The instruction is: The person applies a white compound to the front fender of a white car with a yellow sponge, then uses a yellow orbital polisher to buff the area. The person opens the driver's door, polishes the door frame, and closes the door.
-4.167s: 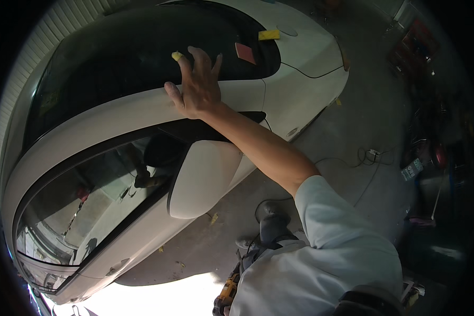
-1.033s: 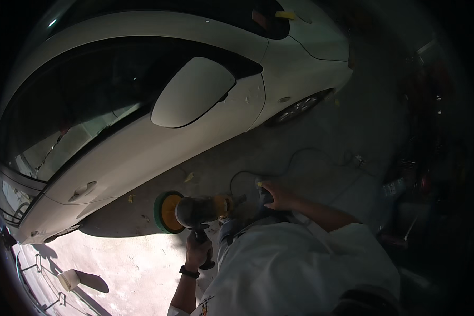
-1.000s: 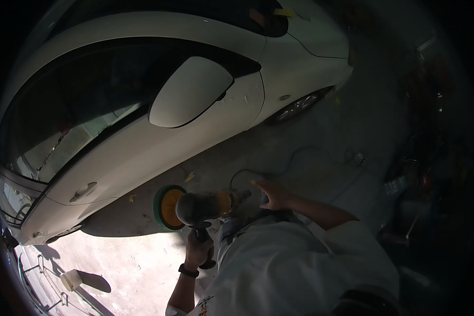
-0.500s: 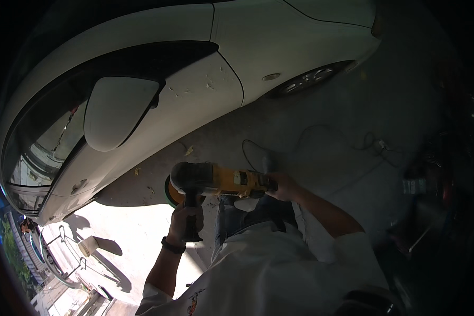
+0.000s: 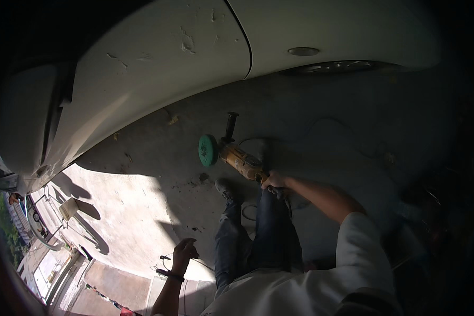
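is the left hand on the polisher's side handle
No, the left hand hangs free and apart from the polisher; only the right hand holds it.

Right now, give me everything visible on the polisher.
The polisher is a corded rotary tool with a yellow body, a dark head and a round green pad at its front end. A black side handle sticks out from the head with no hand on it. The right hand grips the rear of the body alone and holds the tool low, over the concrete floor beside the white car. The left hand hangs free, apart from it.
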`<state>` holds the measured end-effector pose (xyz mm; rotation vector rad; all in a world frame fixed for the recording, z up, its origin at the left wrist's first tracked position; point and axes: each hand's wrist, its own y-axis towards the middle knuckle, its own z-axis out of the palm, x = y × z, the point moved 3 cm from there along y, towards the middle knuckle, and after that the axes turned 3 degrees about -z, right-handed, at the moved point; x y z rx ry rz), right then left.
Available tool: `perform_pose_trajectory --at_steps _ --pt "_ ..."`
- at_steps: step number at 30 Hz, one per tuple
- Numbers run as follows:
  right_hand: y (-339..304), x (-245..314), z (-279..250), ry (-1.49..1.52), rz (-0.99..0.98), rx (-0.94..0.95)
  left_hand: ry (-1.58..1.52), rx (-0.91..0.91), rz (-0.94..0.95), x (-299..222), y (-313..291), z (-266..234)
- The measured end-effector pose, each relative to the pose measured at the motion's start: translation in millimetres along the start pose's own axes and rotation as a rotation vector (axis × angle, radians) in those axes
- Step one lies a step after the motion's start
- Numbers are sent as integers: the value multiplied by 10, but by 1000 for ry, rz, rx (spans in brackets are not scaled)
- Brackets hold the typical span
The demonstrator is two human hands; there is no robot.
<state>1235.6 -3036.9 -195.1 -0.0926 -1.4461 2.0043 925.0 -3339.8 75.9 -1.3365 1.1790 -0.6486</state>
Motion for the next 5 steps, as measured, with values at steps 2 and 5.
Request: perform_pose_trajectory --at_steps 2,5 --pt "701 79 -288 -138 -3 -129 193 -60 -317 1172 -330 -185" --pt "1628 53 -745 19 5 -99 307 55 -651 2357 -578 -550"
